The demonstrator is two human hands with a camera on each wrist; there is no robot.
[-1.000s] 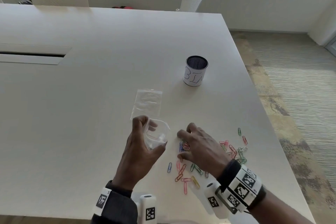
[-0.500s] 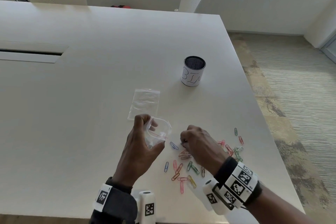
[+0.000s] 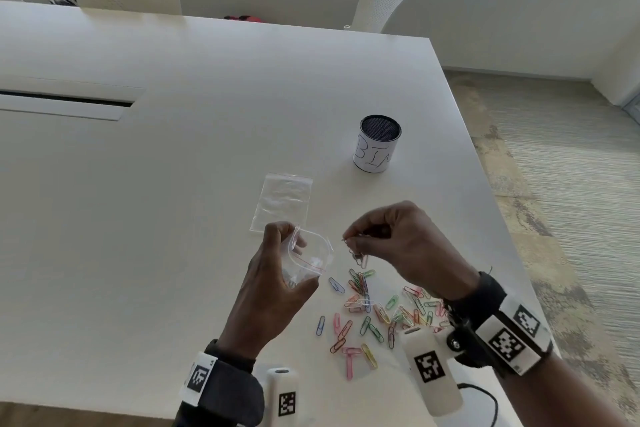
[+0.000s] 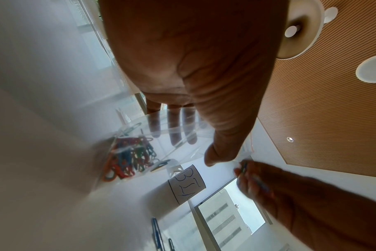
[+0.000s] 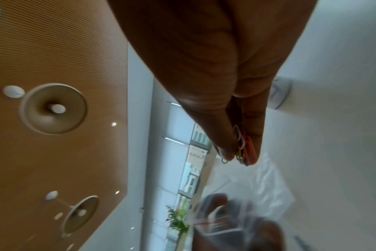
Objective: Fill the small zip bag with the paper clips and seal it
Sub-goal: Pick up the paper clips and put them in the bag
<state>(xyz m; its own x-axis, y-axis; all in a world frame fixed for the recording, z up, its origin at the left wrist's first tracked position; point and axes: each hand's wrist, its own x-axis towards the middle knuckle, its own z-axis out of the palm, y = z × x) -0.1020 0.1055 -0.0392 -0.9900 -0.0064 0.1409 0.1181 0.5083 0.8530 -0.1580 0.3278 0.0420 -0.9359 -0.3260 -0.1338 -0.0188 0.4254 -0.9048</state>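
Fingers [image 3: 277, 236] of the left hand [image 3: 273, 284] curl round one zip bag [image 3: 310, 258], held mouth-open above the bench [image 3: 173, 201], some clips already inside. A second bag [image 3: 282, 204] lies flat just behind. Right of it, the right hand [image 3: 401, 246] pinches a few clips [image 3: 358, 255] near the bag's mouth. Loose clips [image 3: 374, 315], too many to count, lie below. One cup [image 3: 377, 144] stands behind.

A mesh cup [image 3: 377, 148] marked "BIN" stands on the white table [image 3: 173, 184].
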